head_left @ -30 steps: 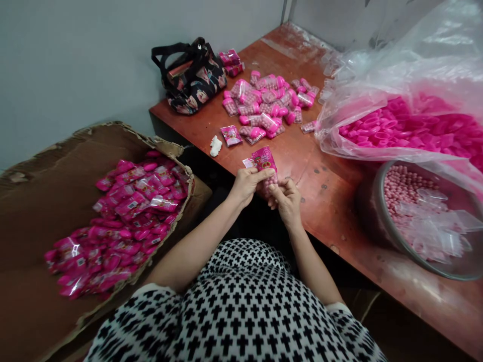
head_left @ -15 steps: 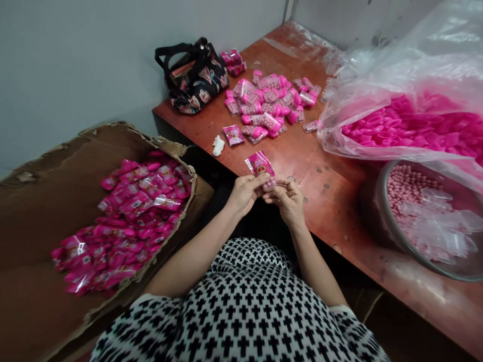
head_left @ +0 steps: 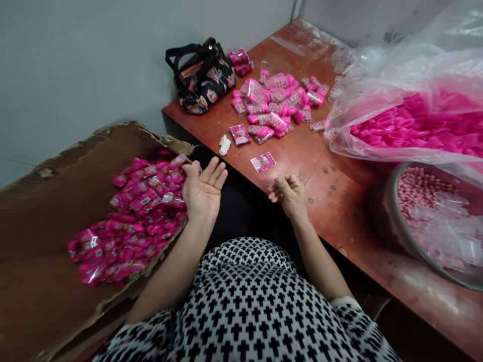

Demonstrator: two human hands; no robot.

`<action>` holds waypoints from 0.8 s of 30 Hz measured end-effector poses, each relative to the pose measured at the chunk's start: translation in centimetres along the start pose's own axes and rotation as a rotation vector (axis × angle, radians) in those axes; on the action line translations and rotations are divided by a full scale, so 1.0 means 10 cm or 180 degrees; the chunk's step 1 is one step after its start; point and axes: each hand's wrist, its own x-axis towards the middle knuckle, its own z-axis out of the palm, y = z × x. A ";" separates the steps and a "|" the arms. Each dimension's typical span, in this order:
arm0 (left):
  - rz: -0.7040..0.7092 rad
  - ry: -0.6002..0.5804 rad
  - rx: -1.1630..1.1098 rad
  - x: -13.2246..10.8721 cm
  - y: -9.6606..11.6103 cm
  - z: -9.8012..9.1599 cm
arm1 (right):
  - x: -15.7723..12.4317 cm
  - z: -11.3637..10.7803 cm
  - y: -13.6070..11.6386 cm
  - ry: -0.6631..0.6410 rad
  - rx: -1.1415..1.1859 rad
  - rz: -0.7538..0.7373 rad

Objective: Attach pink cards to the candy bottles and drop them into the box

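Note:
My left hand is open, palm up and fingers spread, above the near edge of a cardboard box. Inside the box lies a heap of shiny pink packets; one blurred packet shows close to my left thumb. My right hand hovers at the table's front edge with its fingers curled in, and I see nothing between them. Just beyond it a flat pink packet lies on the table, with another pink packet farther back.
A pile of small pink-capped bottles covers the middle of the red table. At the back left stands a flowered handbag. On the right are a plastic bag of pink caps and a basin with pink beads and clear bottles.
My hands have parted. The left let go of the pink packet they held and swung left to the box, opening. My right hand stayed by the table edge, and the flat packet there is now uncovered.

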 end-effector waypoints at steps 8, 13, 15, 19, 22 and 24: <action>0.1497 -0.1365 0.3203 0.46 -0.75 0.24 | 0.07 -0.13 -0.01 0.0153 -0.0298 -0.0070; 0.1718 -0.1283 0.3592 0.57 -0.92 0.25 | 0.12 -0.16 -0.06 0.0186 -0.0523 -0.0080; 0.1715 -0.1219 0.3460 0.56 -0.94 0.23 | 0.20 -0.17 -0.03 0.0252 -0.0651 -0.0128; 0.1682 -0.1097 0.3032 0.45 -0.92 0.26 | 0.42 -0.11 0.09 0.0567 -0.0670 -0.0260; 0.1462 -0.1194 0.2652 0.29 -0.83 0.31 | 0.55 -0.03 0.13 0.0436 -0.0353 -0.0300; 0.1159 -0.1242 0.2406 0.21 -0.74 0.34 | 0.60 -0.02 0.09 0.0269 -0.0213 -0.0352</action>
